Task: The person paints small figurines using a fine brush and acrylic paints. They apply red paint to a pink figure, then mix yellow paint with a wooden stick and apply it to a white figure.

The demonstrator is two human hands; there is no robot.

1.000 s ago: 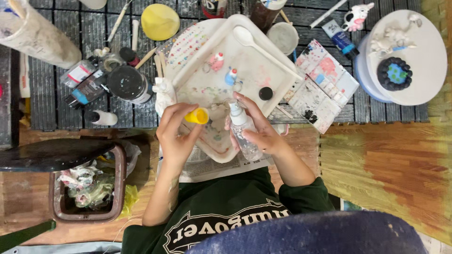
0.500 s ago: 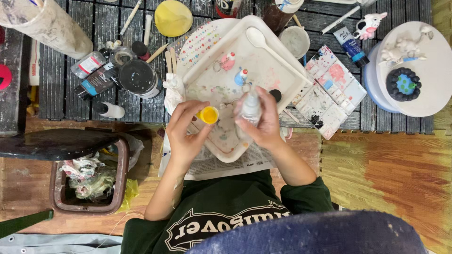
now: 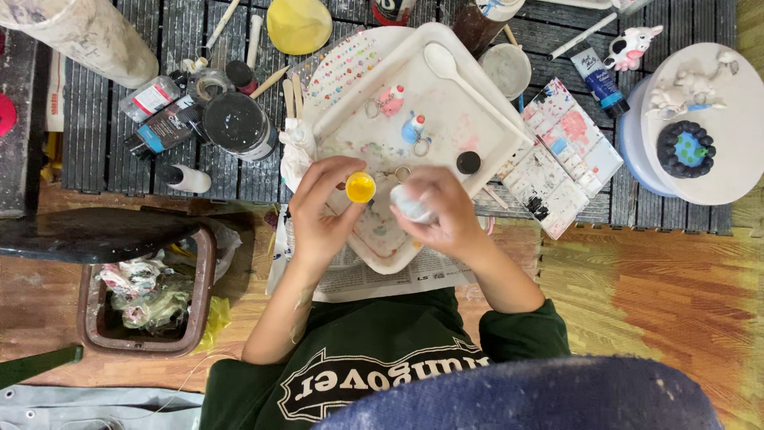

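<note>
1. Nearest, at the left, a brown waste bin [image 3: 143, 299] full of crumpled wipes is seen on the wooden floor, probably kept there so that rubbish can be dropped in easily.
2. A sheet of newspaper [image 3: 398, 279] is laid under the near edge of the white tray [image 3: 485, 103], apparently to catch paint.
3. The left hand [image 3: 322, 211] is curled closed around a small yellow paint pot [image 3: 360, 187]; the pot is held above the tray with its open top turned up, so nothing is spilled.
4. The right hand [image 3: 442, 211] is closed around a small white object [image 3: 410, 203], just beside the pot. What the object is cannot be told, as it is mostly covered by the fingers.
5. Farther on the tray, a pink figure [image 3: 391, 99], a blue figure [image 3: 414, 127] and a white spoon [image 3: 446, 64] are lying apart from each other, perhaps left to dry.
6. To the right, a stained paint palette [image 3: 569, 151] is placed; to the far left, a black jar [image 3: 239, 123] and bottles are gathered on the dark slatted table [image 3: 103, 151].
</note>
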